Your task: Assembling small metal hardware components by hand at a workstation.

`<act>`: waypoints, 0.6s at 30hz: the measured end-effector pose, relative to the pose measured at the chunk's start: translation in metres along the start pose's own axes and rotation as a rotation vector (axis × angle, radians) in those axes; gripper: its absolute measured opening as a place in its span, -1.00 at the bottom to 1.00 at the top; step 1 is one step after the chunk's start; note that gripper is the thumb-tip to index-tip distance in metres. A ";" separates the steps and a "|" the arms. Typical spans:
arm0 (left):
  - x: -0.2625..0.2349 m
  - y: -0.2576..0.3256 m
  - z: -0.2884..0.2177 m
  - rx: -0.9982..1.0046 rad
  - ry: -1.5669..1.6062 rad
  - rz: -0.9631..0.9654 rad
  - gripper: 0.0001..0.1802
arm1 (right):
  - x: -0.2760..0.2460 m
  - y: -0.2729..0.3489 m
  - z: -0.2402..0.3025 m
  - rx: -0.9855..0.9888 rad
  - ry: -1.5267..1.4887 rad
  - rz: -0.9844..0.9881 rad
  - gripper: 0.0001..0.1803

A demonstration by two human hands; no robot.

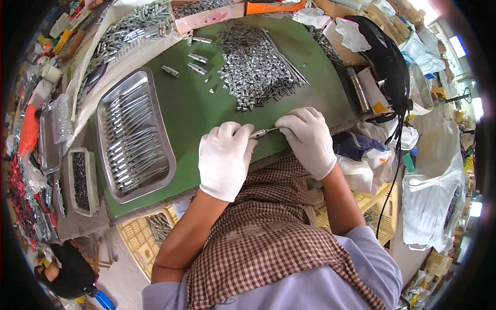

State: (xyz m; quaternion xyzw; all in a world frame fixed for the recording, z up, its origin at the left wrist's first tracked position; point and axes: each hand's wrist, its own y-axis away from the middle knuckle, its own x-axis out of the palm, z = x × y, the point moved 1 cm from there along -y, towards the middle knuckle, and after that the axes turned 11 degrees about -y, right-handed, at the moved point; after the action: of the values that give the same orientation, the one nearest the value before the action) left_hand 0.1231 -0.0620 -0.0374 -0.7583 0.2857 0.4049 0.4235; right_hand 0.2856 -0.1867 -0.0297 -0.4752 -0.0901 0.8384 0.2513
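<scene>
Both hands wear white gloves and meet at the middle of the frame, over the near edge of a green mat [196,111]. The left hand [226,157] is curled closed around one end of a small metal tool [264,132], and the right hand [307,139] pinches its other end between fingertips (the tool's exact shape is too small to tell). Just above them, at upper centre, lies a heap of small metal pieces [253,72], with a few rods [284,57] across its right side. A steel tray [133,134] full of long metal tools sits at centre left. A pink box [206,15] of parts stands at the top edge. A checked cloth [263,232] covers the person's lap, lower centre.
</scene>
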 end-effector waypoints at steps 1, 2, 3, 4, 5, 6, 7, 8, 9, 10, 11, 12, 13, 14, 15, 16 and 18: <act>-0.001 0.000 -0.001 0.003 -0.014 -0.009 -0.84 | 0.000 0.000 -0.001 0.002 0.003 0.001 -0.85; -0.001 -0.001 -0.002 0.005 -0.026 -0.019 -0.83 | 0.000 -0.001 -0.001 -0.004 -0.011 0.004 -0.85; 0.000 -0.001 -0.002 0.005 -0.022 -0.019 -0.83 | 0.000 -0.002 -0.002 -0.011 -0.025 0.006 -0.85; 0.001 -0.001 -0.001 0.006 0.009 -0.027 -0.83 | 0.000 -0.003 -0.003 -0.010 -0.022 0.008 -0.85; 0.001 0.000 0.001 0.006 0.038 -0.034 -0.83 | 0.000 -0.004 -0.002 -0.040 -0.029 0.016 -0.84; 0.002 -0.001 0.003 0.004 0.041 -0.035 -0.83 | 0.001 -0.006 -0.002 -0.070 -0.037 0.023 -0.83; 0.005 -0.001 0.005 -0.002 0.089 -0.036 -0.84 | 0.002 -0.007 -0.002 -0.071 -0.036 0.027 -0.83; 0.007 -0.003 0.007 -0.007 0.136 -0.039 -0.85 | 0.004 -0.009 -0.002 -0.105 -0.030 0.004 -0.84; 0.006 -0.005 0.008 -0.010 0.137 -0.041 -0.85 | 0.004 -0.011 -0.002 -0.140 -0.025 -0.020 -0.85; 0.005 -0.007 0.007 -0.024 0.148 -0.011 -0.85 | 0.005 -0.013 -0.004 -0.143 -0.025 -0.017 -0.85; 0.005 -0.007 0.007 -0.040 0.158 0.019 -0.86 | 0.005 -0.016 -0.007 -0.101 -0.069 -0.029 -0.86; 0.005 -0.007 0.007 -0.047 0.157 0.018 -0.86 | 0.005 -0.020 -0.010 -0.058 -0.113 -0.042 -0.86; 0.006 -0.008 0.008 -0.046 0.159 0.017 -0.86 | 0.006 -0.025 -0.012 -0.062 -0.115 -0.037 -0.86; 0.006 -0.007 0.008 -0.044 0.164 0.019 -0.85 | 0.007 -0.033 -0.015 -0.045 -0.090 -0.024 -0.87; 0.006 -0.008 0.008 -0.041 0.165 0.019 -0.85 | 0.007 -0.041 -0.018 -0.026 -0.062 -0.016 -0.88; 0.006 -0.008 0.007 -0.033 0.157 -0.001 -0.85 | 0.013 -0.046 -0.024 -0.046 -0.086 -0.041 -0.93; 0.006 -0.007 0.007 -0.030 0.139 -0.025 -0.85 | 0.018 -0.051 -0.028 -0.026 -0.030 -0.020 -0.94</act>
State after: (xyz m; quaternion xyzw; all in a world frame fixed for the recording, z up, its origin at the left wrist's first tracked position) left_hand 0.1291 -0.0529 -0.0420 -0.7944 0.2987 0.3505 0.3961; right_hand 0.3189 -0.1361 -0.0379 -0.4649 -0.1097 0.8416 0.2520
